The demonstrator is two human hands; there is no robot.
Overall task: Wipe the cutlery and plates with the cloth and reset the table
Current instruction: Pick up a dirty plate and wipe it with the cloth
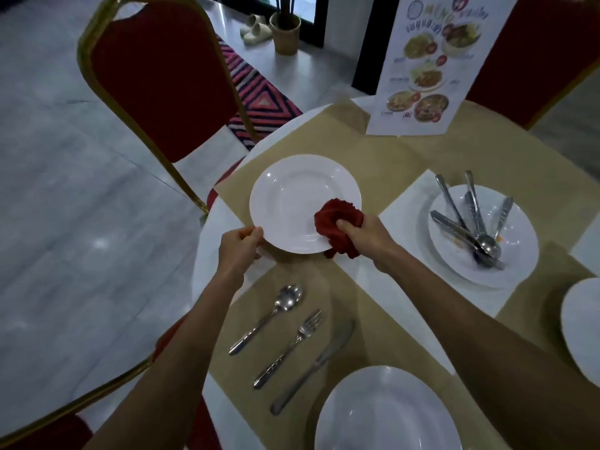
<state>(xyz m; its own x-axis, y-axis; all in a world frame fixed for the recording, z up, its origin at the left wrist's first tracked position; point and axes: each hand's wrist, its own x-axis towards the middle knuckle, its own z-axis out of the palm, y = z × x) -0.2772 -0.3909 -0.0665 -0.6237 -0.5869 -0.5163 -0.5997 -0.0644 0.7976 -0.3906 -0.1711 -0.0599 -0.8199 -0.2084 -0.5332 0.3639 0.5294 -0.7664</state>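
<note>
A white plate point(292, 196) is held a little above the tan placemat point(389, 164). My left hand point(240, 245) pinches its near-left rim. My right hand point(363, 235) grips a bunched red cloth point(337, 219) that presses on the plate's near-right part. On the near placemat lie a spoon point(269, 316), a fork point(292, 345) and a knife point(315, 365) side by side. Stacked white plates point(519, 228) at the right hold several pieces of used cutlery point(474, 222).
Another white plate point(386, 414) sits at the near edge, and part of one more plate point(581, 326) at the far right. A menu card point(428, 66) stands at the table's back. Red chairs with gold frames point(162, 79) stand at the left.
</note>
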